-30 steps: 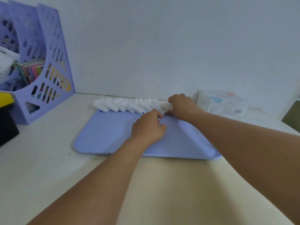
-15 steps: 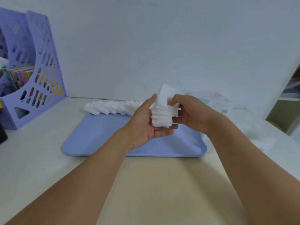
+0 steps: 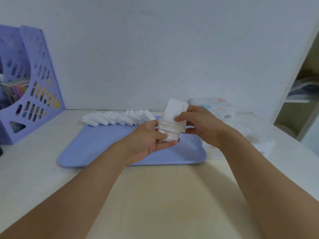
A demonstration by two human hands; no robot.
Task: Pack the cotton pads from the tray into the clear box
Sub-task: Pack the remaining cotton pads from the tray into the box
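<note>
Both hands are up over the tray now, working one bundle between them. My left hand (image 3: 148,138) sits palm-up underneath, fingers curled round the bottom of a stack of cotton pads (image 3: 172,123), thumb against its near side. My right hand (image 3: 198,125) comes in from the other side, thumb and fingertips pinching the upper pads, and the topmost pad sticks up above the rest, tilted a little. So both hands are grasping that same stack, held clear above the blue tray (image 3: 107,145). More pads are waiting: a long overlapping row of cotton pads (image 3: 117,118) lies along the tray's far edge, leaning like fallen dominoes, its left end hanging past the rim onto the pale desk (image 3: 155,195). Beyond my right hand, near the wall, sits the clear box (image 3: 215,107) with pastel shapes on top and a barcode on its side; I can't tell if it's open. Far left stands a lavender magazine file (image 3: 34,87) with colourful books (image 3: 17,90) inside. Off to the right there's a shelf unit (image 3: 296,107), blurred.
</note>
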